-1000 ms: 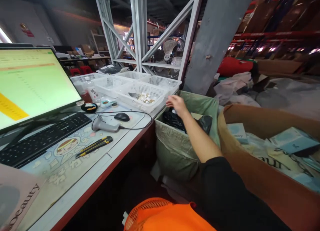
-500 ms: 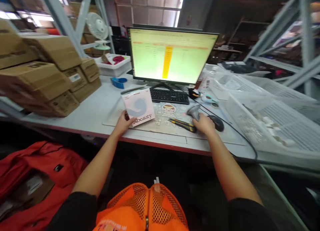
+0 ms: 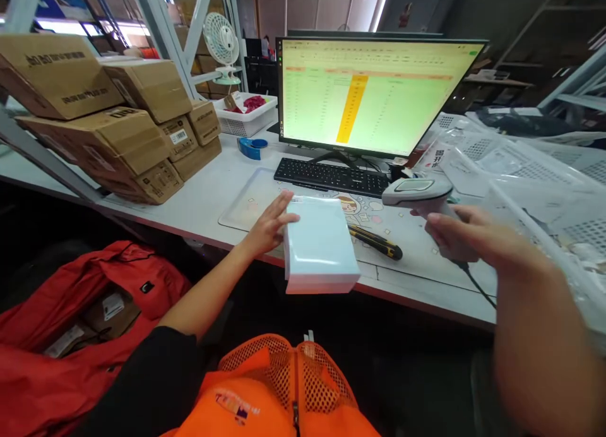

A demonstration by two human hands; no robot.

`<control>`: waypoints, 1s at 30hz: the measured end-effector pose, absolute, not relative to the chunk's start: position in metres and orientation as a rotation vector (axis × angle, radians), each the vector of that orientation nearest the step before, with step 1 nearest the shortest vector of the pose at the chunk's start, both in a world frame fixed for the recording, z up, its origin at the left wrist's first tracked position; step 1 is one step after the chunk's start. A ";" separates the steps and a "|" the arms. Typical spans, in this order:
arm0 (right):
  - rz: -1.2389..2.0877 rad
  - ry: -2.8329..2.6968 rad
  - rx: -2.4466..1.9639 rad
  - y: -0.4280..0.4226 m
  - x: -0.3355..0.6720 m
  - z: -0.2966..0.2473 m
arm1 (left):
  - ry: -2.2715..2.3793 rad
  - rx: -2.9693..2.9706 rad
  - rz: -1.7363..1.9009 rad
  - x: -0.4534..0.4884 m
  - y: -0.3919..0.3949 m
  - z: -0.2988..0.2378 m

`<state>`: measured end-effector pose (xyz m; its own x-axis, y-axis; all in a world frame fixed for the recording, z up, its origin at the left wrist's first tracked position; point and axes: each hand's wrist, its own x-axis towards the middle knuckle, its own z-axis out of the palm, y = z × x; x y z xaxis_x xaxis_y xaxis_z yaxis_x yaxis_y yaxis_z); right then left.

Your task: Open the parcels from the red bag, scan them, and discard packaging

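My left hand grips a small pale box by its left side, tilted over the desk's front edge. A plain light-blue face of the box shows, with a pink edge toward me. In my right hand is a grey barcode scanner, lifted above the desk mat and pointing left, its cable hanging below. My fingers are wrapped round its handle. A black and yellow utility knife lies on the mat between the box and the scanner.
Behind the mat stand a keyboard and a monitor showing a spreadsheet. Brown cartons are stacked at the left, near a blue tape dispenser and a white basket. White plastic baskets stand at the right.
The box has turned from its printed "beauty" face to a plain face and come nearer me. My right hand has raised the scanner off the mat and moved it right.
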<state>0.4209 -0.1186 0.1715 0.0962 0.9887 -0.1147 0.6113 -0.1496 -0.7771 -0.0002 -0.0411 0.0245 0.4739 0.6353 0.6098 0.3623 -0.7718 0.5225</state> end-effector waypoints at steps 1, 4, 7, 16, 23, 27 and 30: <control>0.988 -1.563 -1.787 -0.124 0.422 0.183 | 0.808 2.463 1.133 0.004 -0.042 0.025; 1.263 -1.607 -1.778 -0.129 0.414 0.213 | 0.730 2.504 1.047 0.019 -0.043 0.026; 1.347 -1.713 -1.773 -0.123 0.393 0.231 | 0.733 2.488 1.011 0.030 -0.043 0.027; 1.232 -1.811 -1.695 -0.086 0.370 0.203 | 0.765 2.491 1.068 0.026 -0.043 0.025; 0.176 -1.753 -2.447 -0.052 0.398 0.091 | 1.132 1.975 1.144 -0.004 -0.032 0.013; 0.016 -1.654 -2.621 -0.054 0.398 0.060 | 1.232 1.836 1.084 -0.009 -0.022 0.006; -0.093 -1.645 -2.696 -0.048 0.397 0.069 | 1.307 1.775 1.079 -0.007 -0.018 0.003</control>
<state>0.3966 -0.0477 0.0692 0.4561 0.8890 0.0408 0.8879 -0.4577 0.0460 -0.0068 -0.0177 0.0034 0.1546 0.9618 0.2257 0.4043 -0.2701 0.8739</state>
